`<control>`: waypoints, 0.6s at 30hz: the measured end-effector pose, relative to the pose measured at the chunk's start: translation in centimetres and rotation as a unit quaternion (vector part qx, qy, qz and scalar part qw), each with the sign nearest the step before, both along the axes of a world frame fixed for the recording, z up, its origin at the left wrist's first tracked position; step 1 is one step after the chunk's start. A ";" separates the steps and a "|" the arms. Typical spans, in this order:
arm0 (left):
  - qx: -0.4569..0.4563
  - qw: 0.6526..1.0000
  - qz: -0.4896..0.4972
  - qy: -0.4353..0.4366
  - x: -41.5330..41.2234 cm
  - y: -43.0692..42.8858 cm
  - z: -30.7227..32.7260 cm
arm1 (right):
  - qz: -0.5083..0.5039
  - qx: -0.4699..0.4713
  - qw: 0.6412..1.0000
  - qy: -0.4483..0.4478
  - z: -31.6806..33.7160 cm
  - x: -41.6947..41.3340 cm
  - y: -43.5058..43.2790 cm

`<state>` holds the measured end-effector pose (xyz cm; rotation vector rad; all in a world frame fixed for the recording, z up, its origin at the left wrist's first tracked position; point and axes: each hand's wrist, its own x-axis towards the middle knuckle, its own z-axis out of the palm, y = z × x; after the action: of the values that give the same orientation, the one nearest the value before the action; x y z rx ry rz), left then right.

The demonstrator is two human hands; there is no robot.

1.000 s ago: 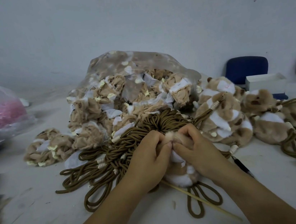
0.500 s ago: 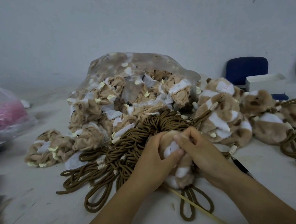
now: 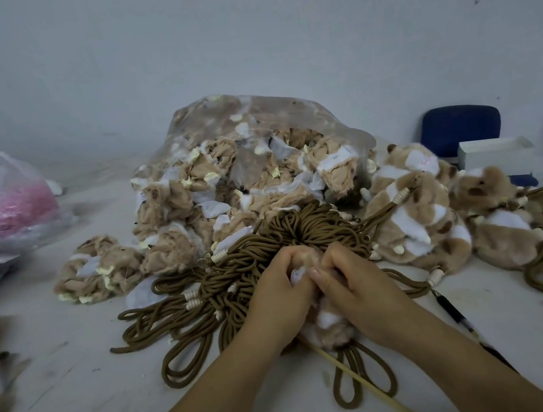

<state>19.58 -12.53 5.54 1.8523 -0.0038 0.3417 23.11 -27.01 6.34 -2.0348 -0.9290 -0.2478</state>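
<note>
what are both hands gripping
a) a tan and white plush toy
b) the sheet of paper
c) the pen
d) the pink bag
a: the left hand and right hand both curl round the plush toy, in front of the heap of brown cords.

this was a small toy workshop: a clear bag (image 3: 251,111) spilled unstuffed skins (image 3: 165,199), stuffed toys (image 3: 413,218) were heaped at the right, brown cords (image 3: 203,304) lay bundled on a scuffed table (image 3: 63,389) against a bare wall (image 3: 275,32).
</note>
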 end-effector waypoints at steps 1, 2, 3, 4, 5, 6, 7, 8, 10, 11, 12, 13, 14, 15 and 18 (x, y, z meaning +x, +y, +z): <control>0.005 1.000 0.002 -0.004 0.0 -0.1 -0.1 | -0.004 0.009 1.000 0.007 0.0 0.0 0.0; 0.005 1.000 0.008 -0.009 0.1 -0.1 -0.1 | -0.015 0.025 0.999 0.019 -0.1 0.0 0.0; -0.003 1.000 0.018 -0.011 0.3 0.0 -0.2 | -0.028 0.041 0.998 0.029 -0.1 0.0 0.1; -0.021 0.999 0.032 -0.010 0.4 0.1 -0.2 | -0.041 0.052 0.997 0.031 -0.1 0.0 0.2; -0.049 0.998 0.044 -0.008 0.6 0.2 -0.2 | -0.050 0.053 0.997 0.028 -0.2 -0.1 0.4; -0.075 0.996 0.053 -0.007 0.7 0.4 -0.2 | -0.056 0.043 0.997 0.024 -0.4 0.0 0.5; -0.091 0.994 0.059 -0.006 0.7 0.6 -0.2 | -0.062 0.025 0.998 0.020 -0.6 0.0 0.6; -0.096 0.993 0.062 -0.008 0.7 0.7 -0.2 | -0.067 0.006 0.998 0.015 -0.8 0.0 0.7; -0.093 0.994 0.060 -0.017 0.7 0.9 -0.3 | -0.067 0.002 0.998 -0.013 -0.9 0.1 0.8; -0.085 0.995 0.055 -0.024 0.7 0.9 -0.3 | -0.066 0.010 0.997 -0.033 -0.8 0.1 0.8; -0.073 0.996 0.051 -0.029 0.7 0.8 -0.3 | -0.069 0.018 0.996 -0.052 -0.7 0.1 0.8; -0.062 0.996 0.049 -0.030 0.7 0.8 -0.4 | -0.071 0.023 0.995 -0.067 -0.6 0.1 0.8; -0.055 0.997 0.051 -0.028 0.8 0.7 -0.4 | -0.073 0.019 0.994 -0.086 -0.4 0.1 0.7; -0.052 0.997 0.055 -0.022 0.9 0.6 -0.5 | -0.072 0.011 0.991 -0.112 -0.3 0.1 0.7; -0.062 0.997 0.052 -0.009 1.0 0.4 -0.7 | -0.067 -0.020 0.972 -0.223 0.1 -0.4 0.7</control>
<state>20.58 -12.12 4.88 1.7293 0.1001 0.4222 22.76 -26.29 6.48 -2.1215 -1.0709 -0.7915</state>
